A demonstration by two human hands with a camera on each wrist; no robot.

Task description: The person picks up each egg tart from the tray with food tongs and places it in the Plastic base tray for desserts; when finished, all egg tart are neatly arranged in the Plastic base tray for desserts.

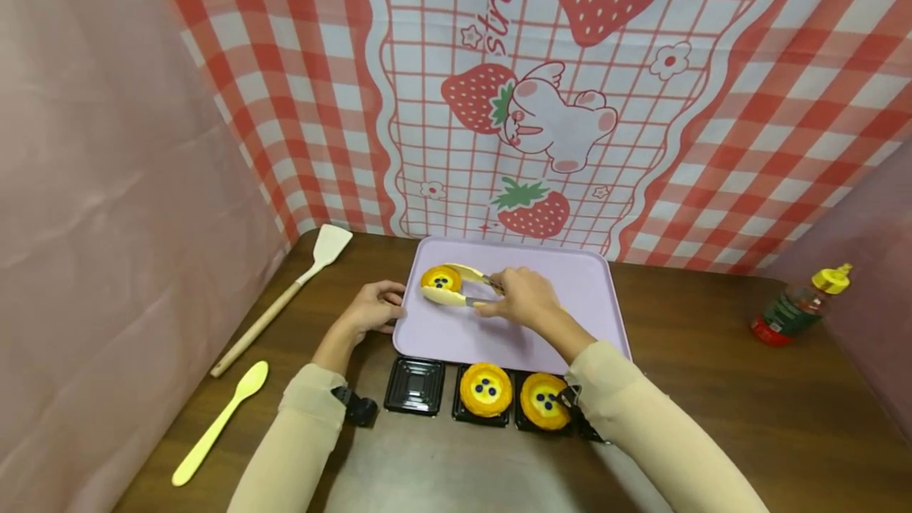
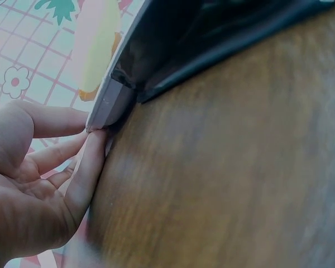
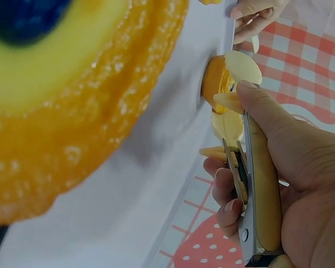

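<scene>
My right hand (image 1: 526,297) grips a pair of tongs (image 3: 263,184) with cream-coloured tips. Those tips lie on either side of an egg tart (image 1: 441,276) topped with blue berries, at the left of the lilac tray (image 1: 577,291). In the right wrist view the tart (image 3: 213,84) sits on the tray between the tips; how firmly they press cannot be told. At the tray's left edge, my left hand (image 1: 370,309) pinches the rim between thumb and finger, as the left wrist view (image 2: 44,173) shows.
In front of the tray stand black square holders: one (image 1: 415,386) shows its ridged bottom, two bear tarts (image 1: 486,390) (image 1: 545,402), and another is partly under my right sleeve. A spatula (image 1: 274,315) and yellow spoon (image 1: 221,427) lie left. A yellow-capped bottle (image 1: 792,313) stands right.
</scene>
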